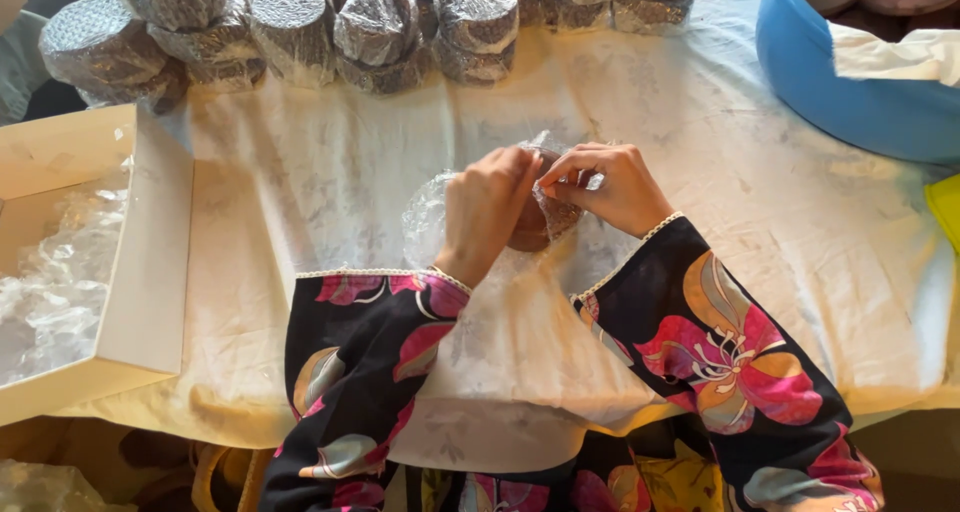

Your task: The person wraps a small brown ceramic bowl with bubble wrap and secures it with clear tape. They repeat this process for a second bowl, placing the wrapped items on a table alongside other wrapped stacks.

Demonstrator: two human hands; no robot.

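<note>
Round film-wrapped packages [300, 27] are stacked along the white-clothed table's [320, 172] far edge. A brown round cake [530, 232] in clear plastic film [428, 217] is pinched by the left hand [485, 212] and right hand [605, 187].

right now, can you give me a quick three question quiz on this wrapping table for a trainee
1. True or false: both hands, the left hand and the right hand, are on the round brown item in clear plastic wrap.
2. Where does the row of wrapped round bundles sit? A near edge of the table, B far edge, C inside the box.
3. What holds the loose clear plastic sheets on the person's left?

Key
1. True
2. B, along the far edge of the white cloth-covered table
3. The open cream cardboard box
</note>
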